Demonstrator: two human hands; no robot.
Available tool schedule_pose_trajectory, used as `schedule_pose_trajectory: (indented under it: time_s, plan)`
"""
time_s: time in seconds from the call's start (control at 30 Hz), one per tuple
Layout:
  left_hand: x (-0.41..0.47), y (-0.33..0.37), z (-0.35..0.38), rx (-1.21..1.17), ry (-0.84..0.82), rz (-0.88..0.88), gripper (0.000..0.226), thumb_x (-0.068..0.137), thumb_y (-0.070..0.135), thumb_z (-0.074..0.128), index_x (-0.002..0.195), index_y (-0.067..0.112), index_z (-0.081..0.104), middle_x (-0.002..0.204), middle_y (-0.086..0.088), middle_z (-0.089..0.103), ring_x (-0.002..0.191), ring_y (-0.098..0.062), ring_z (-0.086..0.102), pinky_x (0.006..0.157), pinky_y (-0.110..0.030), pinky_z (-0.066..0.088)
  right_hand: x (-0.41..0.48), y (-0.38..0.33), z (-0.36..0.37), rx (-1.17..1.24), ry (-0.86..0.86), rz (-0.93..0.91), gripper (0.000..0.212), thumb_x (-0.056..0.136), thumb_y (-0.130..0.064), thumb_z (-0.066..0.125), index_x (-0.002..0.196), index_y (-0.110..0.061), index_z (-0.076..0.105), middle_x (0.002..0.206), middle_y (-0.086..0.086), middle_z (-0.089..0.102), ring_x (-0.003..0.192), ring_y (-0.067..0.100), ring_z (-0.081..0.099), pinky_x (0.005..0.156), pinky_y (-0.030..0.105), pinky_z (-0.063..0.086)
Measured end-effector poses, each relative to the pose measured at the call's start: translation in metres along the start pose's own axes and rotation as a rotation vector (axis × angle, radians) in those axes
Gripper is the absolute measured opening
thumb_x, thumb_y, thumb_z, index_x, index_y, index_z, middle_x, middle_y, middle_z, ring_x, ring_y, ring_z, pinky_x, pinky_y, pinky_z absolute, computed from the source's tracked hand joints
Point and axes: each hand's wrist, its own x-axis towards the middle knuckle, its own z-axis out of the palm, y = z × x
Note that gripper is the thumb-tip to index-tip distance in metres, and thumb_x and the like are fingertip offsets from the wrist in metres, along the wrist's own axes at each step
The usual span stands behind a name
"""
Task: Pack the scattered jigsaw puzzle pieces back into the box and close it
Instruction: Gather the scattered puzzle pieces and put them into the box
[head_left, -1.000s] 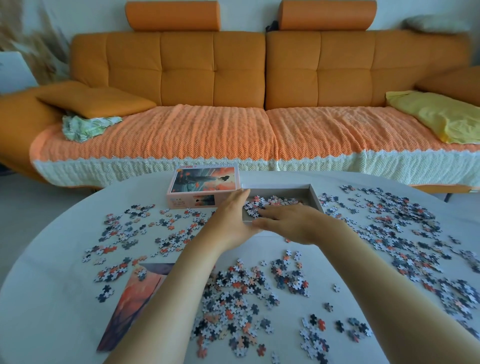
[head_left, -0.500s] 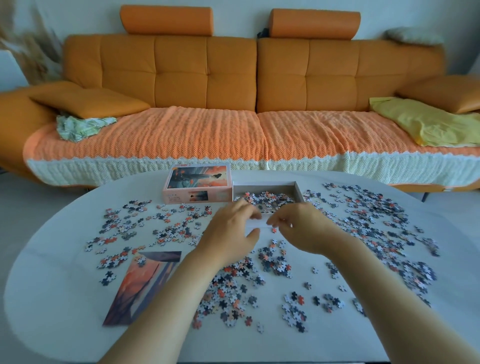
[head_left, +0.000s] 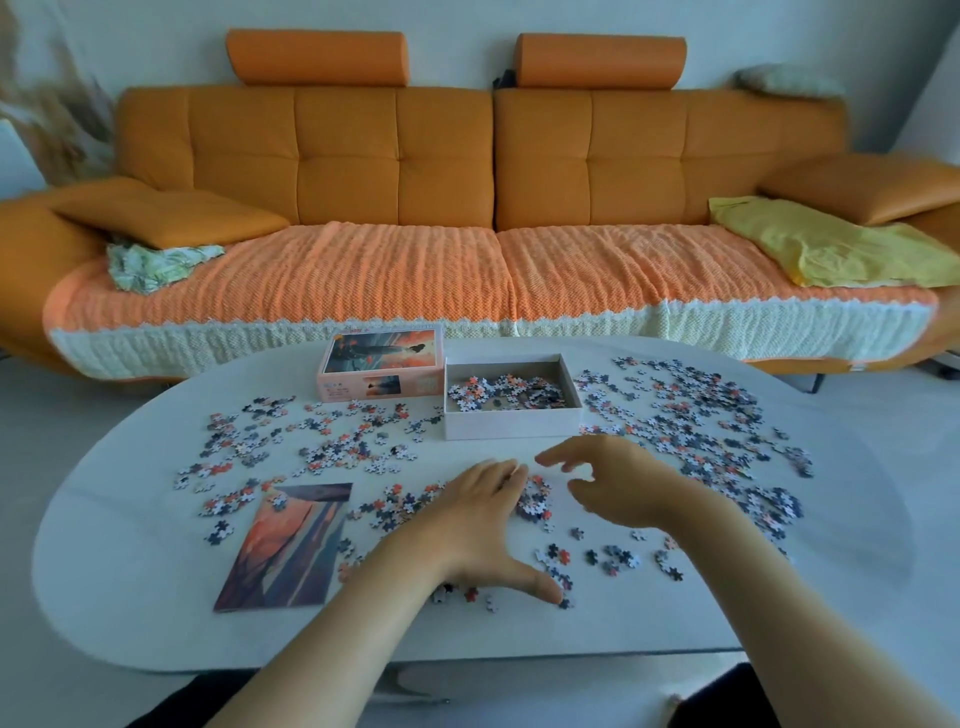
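Your left hand (head_left: 483, 525) lies spread flat, your right hand (head_left: 618, 483) hovers loosely curled, both empty, flanking the puzzle pieces (head_left: 535, 501) between them. Cup them together, scoop low, and lift into the box (head_left: 511, 422) beyond your fingertips.

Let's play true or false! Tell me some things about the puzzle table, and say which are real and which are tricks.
1. The open box has puzzle pieces inside. True.
2. The lid is on the box. False: it lies on the table beside the box, to its left.
3. The left hand is spread over loose pieces. True.
4. The right hand holds the picture sheet. False: the sheet lies flat on the table with no hand on it, and the right hand holds nothing.
5. The sofa is blue. False: it is orange.
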Motion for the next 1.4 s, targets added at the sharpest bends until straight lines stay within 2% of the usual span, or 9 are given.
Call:
schedule_pose_trajectory:
  time_s: [0.1,0.2,0.33,0.53,0.8,0.97,1.13,1.27,1.4]
  plan:
    - [0.007,0.007,0.009,0.002,0.050,0.082,0.134,0.056,0.090,0.057,0.153,0.026,-0.009,0.161,0.013,-0.011,0.147,-0.010,-0.010,0.121,-0.037,0.002,-0.011,0.006,-0.011,-0.147,-0.177,0.076,0.071,0.073,-0.036,0.076,0.136,-0.044,0.044,0.125,-0.011,0.045,0.109,0.009,0.048,0.098,0.034,0.045]
    - [0.015,0.010,0.013,-0.012,0.103,0.123,0.119,0.065,0.083,0.057,0.154,0.030,-0.003,0.160,0.016,-0.003,0.147,-0.007,-0.004,0.120,-0.037,0.009,-0.019,0.013,-0.013,-0.184,-0.298,0.192,0.084,0.060,-0.040,0.087,0.130,-0.045,0.042,0.117,-0.008,0.049,0.103,0.015,0.055,0.094,0.038,0.049]
    - [0.020,0.007,0.007,-0.100,0.197,0.117,0.089,0.079,0.068,0.059,0.151,0.030,0.023,0.152,0.014,0.024,0.140,-0.005,0.016,0.115,-0.034,0.025,-0.015,0.014,-0.008,-0.039,-0.230,0.221,0.057,0.070,-0.022,0.084,0.118,-0.032,0.056,0.098,-0.007,0.061,0.072,0.012,0.065,0.064,0.025,0.055]
    - [0.025,0.004,-0.001,-0.169,0.290,0.091,0.059,0.083,0.054,0.064,0.135,0.029,0.051,0.129,0.016,0.048,0.124,-0.005,0.037,0.100,-0.026,0.036,0.005,0.003,0.011,-0.043,-0.015,0.128,0.025,0.080,-0.024,0.075,0.104,-0.030,0.070,0.089,-0.008,0.066,0.071,0.009,0.061,0.063,0.021,0.051]
    - [0.014,-0.018,-0.008,-0.066,0.126,0.000,0.091,0.077,0.072,0.057,0.152,0.034,0.021,0.150,0.016,0.020,0.140,-0.010,0.014,0.114,-0.036,0.020,0.001,0.018,-0.008,-0.176,-0.087,0.257,0.051,0.076,-0.034,0.077,0.123,-0.031,0.056,0.120,-0.004,0.053,0.107,0.019,0.055,0.092,0.035,0.049]
    - [0.017,-0.017,-0.006,-0.093,0.240,0.031,0.066,0.084,0.062,0.059,0.142,0.034,0.043,0.134,0.014,0.037,0.129,-0.009,0.028,0.110,-0.033,0.029,0.005,0.012,0.002,-0.083,-0.113,0.231,0.036,0.081,-0.021,0.072,0.113,-0.033,0.060,0.097,-0.009,0.057,0.087,0.011,0.057,0.073,0.023,0.048]
    - [0.015,-0.023,-0.012,-0.160,0.238,-0.010,0.078,0.081,0.063,0.062,0.147,0.030,0.036,0.132,0.016,0.037,0.128,-0.006,0.030,0.105,-0.029,0.033,0.018,-0.003,0.014,-0.045,-0.022,0.138,0.043,0.084,-0.007,0.058,0.120,-0.031,0.063,0.101,-0.012,0.059,0.084,0.007,0.059,0.072,0.022,0.053]
    - [0.009,-0.036,-0.017,-0.075,0.102,-0.104,0.093,0.076,0.068,0.060,0.152,0.034,0.019,0.143,0.015,0.023,0.135,-0.013,0.021,0.111,-0.040,0.030,0.020,-0.005,0.007,-0.072,-0.034,0.136,0.058,0.083,-0.030,0.069,0.138,-0.028,0.048,0.120,-0.006,0.050,0.098,0.013,0.053,0.082,0.025,0.046]
    - [0.010,-0.036,-0.014,-0.125,0.109,-0.090,0.079,0.081,0.056,0.060,0.150,0.033,0.027,0.133,0.013,0.028,0.131,-0.010,0.024,0.109,-0.038,0.032,0.023,-0.012,0.017,-0.171,-0.142,0.184,0.090,0.069,-0.058,0.076,0.144,-0.028,0.038,0.131,0.000,0.037,0.115,0.023,0.047,0.098,0.038,0.044]
